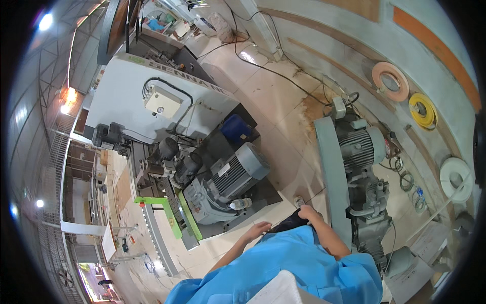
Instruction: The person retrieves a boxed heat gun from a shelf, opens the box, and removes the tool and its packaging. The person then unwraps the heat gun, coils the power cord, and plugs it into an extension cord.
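Note:
My left hand (pixel 257 231) is in front of my blue shirt (pixel 298 253), its fingers stretched toward the right and nothing visible in them. My right hand (pixel 306 212) is held a little farther forward, beside the dark trousers (pixel 288 222). Its fingers are curled, and whatever they may hold is hidden. Ahead of my left hand, a clear plastic bottle (pixel 240 203) lies by a large grey electric motor (pixel 239 171). To the right of my right hand stands a grey-green machine panel (pixel 331 177).
Behind that panel are another motor (pixel 362 147) and a pump-like unit (pixel 369 197). A white machine cabinet (pixel 167 91) and a blue container (pixel 236 128) stand ahead on the left. Rolls of edge strip (pixel 423 111) hang along the right wall. A black cable (pixel 273 73) crosses the tiled floor (pixel 283 121).

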{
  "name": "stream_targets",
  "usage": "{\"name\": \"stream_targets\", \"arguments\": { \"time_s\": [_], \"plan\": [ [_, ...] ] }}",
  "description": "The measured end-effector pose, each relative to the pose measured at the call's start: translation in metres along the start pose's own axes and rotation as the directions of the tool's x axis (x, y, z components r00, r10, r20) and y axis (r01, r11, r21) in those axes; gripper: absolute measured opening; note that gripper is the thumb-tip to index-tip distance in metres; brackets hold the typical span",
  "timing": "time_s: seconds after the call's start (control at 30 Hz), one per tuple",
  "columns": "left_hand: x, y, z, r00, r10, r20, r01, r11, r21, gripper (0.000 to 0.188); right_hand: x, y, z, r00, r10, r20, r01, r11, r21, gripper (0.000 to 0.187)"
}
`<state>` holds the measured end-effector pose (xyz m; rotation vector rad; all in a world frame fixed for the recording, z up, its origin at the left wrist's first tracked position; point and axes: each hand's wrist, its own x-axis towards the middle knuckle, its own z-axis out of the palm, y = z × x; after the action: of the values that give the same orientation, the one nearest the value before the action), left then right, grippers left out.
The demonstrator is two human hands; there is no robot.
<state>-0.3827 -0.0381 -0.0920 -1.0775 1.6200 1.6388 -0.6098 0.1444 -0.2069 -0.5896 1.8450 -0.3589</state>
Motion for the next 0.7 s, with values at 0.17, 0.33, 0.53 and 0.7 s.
{"name": "stream_targets", "arguments": {
  "time_s": [0.17, 0.33, 0.53, 0.7],
  "plan": [
    [0.021, 0.084, -0.012, 0.965, 0.190, 0.181, -0.219, 0.963, 0.157, 0.050, 0.013, -0.035, -0.060, 0.991, 0.116, -0.072, -0.122, 0.989, -0.086, 0.041],
    [0.034, 0.119, -0.019, 0.921, 0.255, 0.296, -0.320, 0.927, 0.196, 0.046, 0.060, -0.061, -0.115, 0.985, 0.144, -0.095, -0.147, 0.989, -0.030, 0.040],
    [0.043, 0.162, -0.041, 0.965, -0.037, 0.260, 0.044, 0.999, -0.022, 0.047, 0.143, -0.080, -0.155, 0.984, 0.177, 0.014, -0.175, 0.982, -0.076, 0.036],
    [0.040, 0.203, -0.052, 0.965, -0.090, 0.247, 0.084, 0.996, 0.035, 0.054, 0.168, -0.087, -0.165, 0.966, 0.188, 0.176, -0.158, 0.972, -0.175, 0.034]
  ]
}}
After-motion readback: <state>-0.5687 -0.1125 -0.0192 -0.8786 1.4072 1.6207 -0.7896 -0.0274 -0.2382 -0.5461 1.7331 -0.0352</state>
